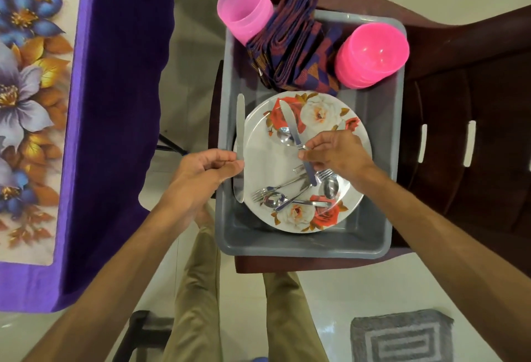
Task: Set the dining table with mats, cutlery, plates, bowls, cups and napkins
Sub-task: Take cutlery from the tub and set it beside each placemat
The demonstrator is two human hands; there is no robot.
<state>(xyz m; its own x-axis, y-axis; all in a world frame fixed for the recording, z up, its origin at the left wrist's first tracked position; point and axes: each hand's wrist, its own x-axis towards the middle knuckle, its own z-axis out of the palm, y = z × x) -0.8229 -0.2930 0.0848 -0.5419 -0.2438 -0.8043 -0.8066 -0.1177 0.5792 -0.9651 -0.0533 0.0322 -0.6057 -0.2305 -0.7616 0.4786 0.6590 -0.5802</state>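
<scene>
A table (120, 103) with a purple cloth and a flowered mat (26, 103) fills the left. A dark chair (459, 131) carries a grey tub (382, 160). In the tub lie a flowered plate (264, 160), folded napkins (296, 54), stacked pink bowls (373, 54) and pink cups (244, 8). Forks and spoons (287, 192) lie on the plate. The left hand (207, 169) pinches one knife (240, 120) over the tub's left wall. The right hand (333, 152) pinches a second knife (293, 123) above the plate.

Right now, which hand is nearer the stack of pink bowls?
Right. The right hand grips a knife over the plate, just below the pink bowls; the left hand holds knives at the tub's opposite edge.
</scene>
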